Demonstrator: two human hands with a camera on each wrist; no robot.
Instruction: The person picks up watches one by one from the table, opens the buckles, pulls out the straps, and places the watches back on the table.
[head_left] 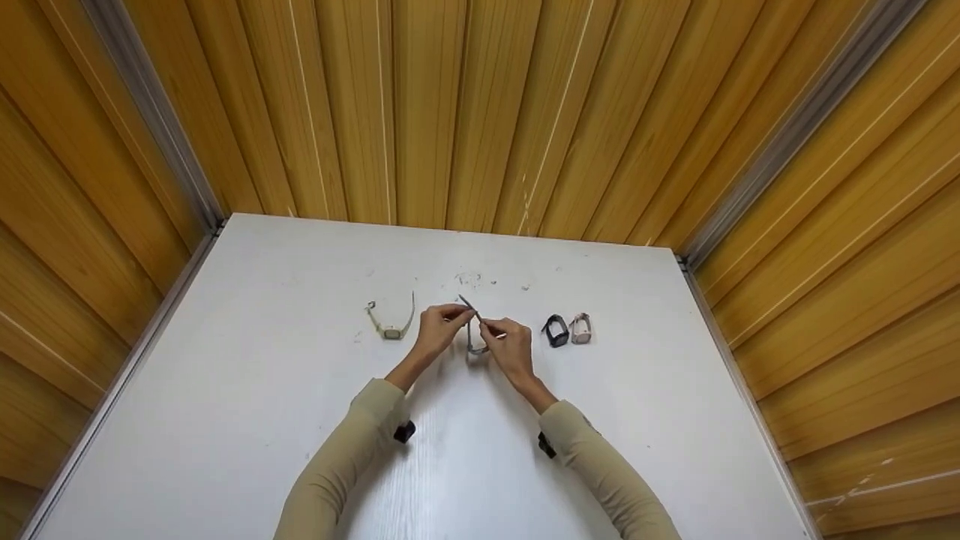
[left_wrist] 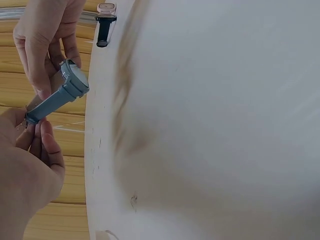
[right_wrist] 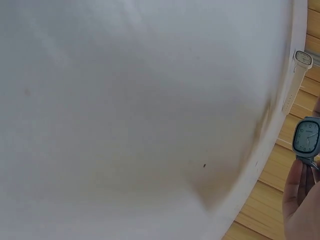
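Pinching 1 blue-grey watch (left_wrist: 74, 84) by its strap above the middle of the counter (head_left: 262, 375), with curled fingers (left_wrist: 55, 152) of the left hand (head_left: 435, 328) and right hand (head_left: 513, 349). Reaching forward with both sleeved forearms (head_left: 330, 472) angled inward. Flanked on the counter by 1 pale green watch (head_left: 392, 333) with open strap at left, 1 black watch (head_left: 559, 340) and 1 pink watch (head_left: 582, 337) at right.

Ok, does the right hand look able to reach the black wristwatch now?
Likely yes: nothing visible lies between the right hand and the black wristwatch, though that hand holds the blue wristwatch.
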